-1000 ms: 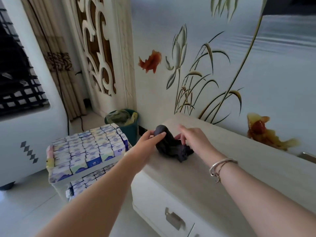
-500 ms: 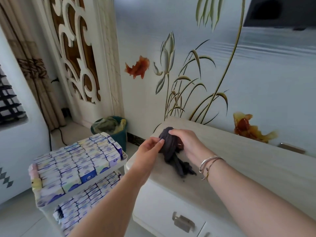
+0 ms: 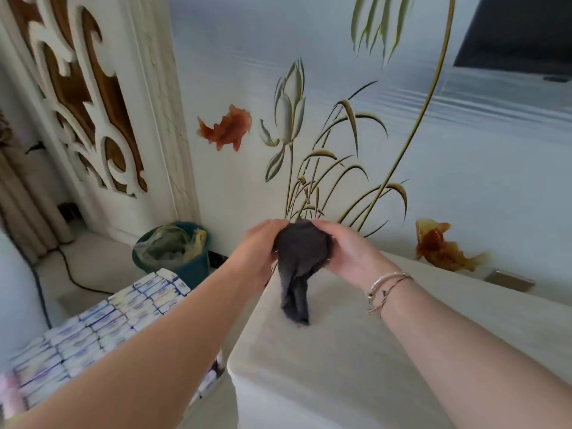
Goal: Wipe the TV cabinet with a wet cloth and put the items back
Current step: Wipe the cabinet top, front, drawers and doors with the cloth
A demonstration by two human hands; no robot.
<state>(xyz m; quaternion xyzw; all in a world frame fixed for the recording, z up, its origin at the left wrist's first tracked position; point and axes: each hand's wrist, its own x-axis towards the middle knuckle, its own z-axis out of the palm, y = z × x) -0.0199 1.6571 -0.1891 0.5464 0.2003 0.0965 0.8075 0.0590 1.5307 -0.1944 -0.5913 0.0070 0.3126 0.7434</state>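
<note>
Both hands are on one dark grey cloth (image 3: 301, 258): the left hand (image 3: 258, 249) cups its left side with curled fingers, and the right hand (image 3: 346, 252) wraps round the right side, two thin bracelets (image 3: 387, 289) on that wrist. The cloth is bunched into a ball between the palms, with a twisted tail hanging down so its tip touches the TV cabinet (image 3: 356, 360) top, near the left end.

Compared with half a second ago, the hands are closer together and higher, and the cloth is balled up more tightly instead of draped loosely under the right hand.

The cabinet's left edge and front corner sit just below the cloth tail; the top runs bare to the right, back to the painted wall. One small flat thing (image 3: 509, 280) lies at the far right by the wall, too blurry to name. Left of the cabinet there's one stack of small boxes (image 3: 102, 323), and one green bin (image 3: 173, 252) on the floor behind it.
</note>
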